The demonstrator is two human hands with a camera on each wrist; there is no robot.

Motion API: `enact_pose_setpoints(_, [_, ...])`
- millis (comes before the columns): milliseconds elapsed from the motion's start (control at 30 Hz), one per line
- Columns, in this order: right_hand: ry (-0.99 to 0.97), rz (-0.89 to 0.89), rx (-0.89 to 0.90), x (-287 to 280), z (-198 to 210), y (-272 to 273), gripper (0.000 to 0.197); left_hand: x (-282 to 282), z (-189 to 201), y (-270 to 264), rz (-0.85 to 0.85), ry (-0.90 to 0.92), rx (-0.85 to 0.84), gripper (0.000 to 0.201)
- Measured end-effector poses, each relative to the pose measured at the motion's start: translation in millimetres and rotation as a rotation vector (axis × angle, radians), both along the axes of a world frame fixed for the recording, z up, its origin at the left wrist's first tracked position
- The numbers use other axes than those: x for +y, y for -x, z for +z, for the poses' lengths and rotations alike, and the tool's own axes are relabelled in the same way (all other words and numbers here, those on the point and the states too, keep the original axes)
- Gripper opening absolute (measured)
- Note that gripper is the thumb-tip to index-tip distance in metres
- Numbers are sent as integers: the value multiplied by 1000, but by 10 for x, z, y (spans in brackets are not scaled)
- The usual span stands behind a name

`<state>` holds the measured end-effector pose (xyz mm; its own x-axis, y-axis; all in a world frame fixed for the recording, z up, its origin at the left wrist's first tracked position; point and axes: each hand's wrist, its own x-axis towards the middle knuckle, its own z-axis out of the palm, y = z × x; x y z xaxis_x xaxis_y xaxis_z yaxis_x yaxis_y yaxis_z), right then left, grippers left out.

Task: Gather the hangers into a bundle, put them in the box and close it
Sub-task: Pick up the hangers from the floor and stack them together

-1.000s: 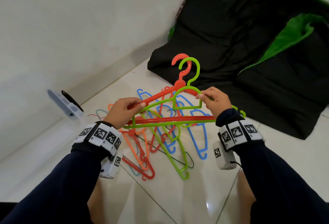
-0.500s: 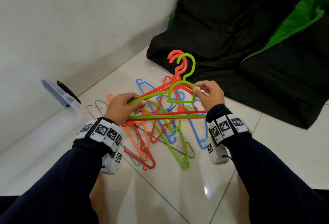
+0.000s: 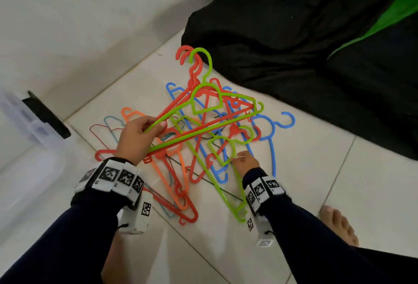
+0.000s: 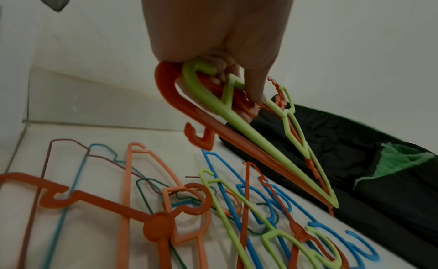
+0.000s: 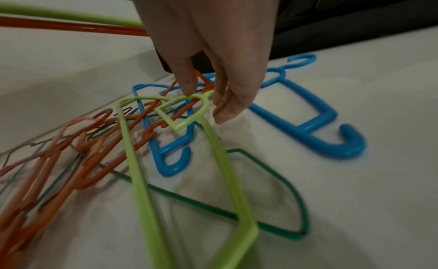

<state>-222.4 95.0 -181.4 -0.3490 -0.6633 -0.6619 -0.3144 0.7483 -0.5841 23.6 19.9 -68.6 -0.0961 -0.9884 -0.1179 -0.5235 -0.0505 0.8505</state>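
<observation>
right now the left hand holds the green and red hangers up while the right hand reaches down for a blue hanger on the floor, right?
Not quite. The left hand does hold the raised green and red hangers, but the right hand reaches for a green hanger on the floor, not a blue one. The right wrist view shows its fingertips at that hanger's green neck.

The left hand (image 4: pixel 213 33) comes down from twelve o'clock, its fingers curled round a green hanger (image 4: pixel 239 121) and a red hanger (image 4: pixel 206 123), both angled toward four o'clock. Loose hangers (image 4: pixel 147 207) lie tangled on the floor (image 4: pixel 99 108) from nine to five o'clock. A black cushion (image 4: pixel 355 160) lies at three o'clock.
</observation>
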Motion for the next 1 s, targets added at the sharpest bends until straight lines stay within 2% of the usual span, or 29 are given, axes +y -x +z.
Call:
enact_pose_setpoints(67, [-15,-56,-63,-94,-91,-77,49,-9,-99,-11,17,-1,9,18])
enact_pose_setpoints(133, [-2,-137,-92,-164,-139,-118,48,13,-147,-16,27,-2,17,20])
enact_pose_setpoints(200, [21,-192,-108,-197,-125,-129,42,49,-138,-31,50,0,23,18])
enact_pose_setpoints(300, [176,-302,-130,-176,61,-70,22,81,-81,-84,91,9,-12,14])
enact_pose_setpoints(367, [246,-233,-24,-119,280,69,21,106,-12,-125,125,12,-72,14])
enact_pose_setpoints(467, [285,-14,240,-9,768,383,29,171,147,-177,198,43,-173,39])
enact_pose_setpoints(533, [322,133,315,26,1106,560,28,230,316,-195,240,64,-219,44])
enact_pose_setpoints(633, [361,316,270,54,1563,622,26,305,570,-188,249,92,-210,37])
enact_pose_setpoints(700, [466,372,228,83,1816,545,22,343,717,-147,210,130,-217,37])
enact_pose_setpoints(800, [670,412,141,125,2084,336,19,415,908,-7,119,157,-214,38])
enact_pose_setpoints(900, [863,402,144,138,2186,169,16,484,1016,124,11,171,-188,36])
enact_pose_setpoints(1000, [919,335,132,132,2172,169,14,529,1061,184,-57,166,-196,29])
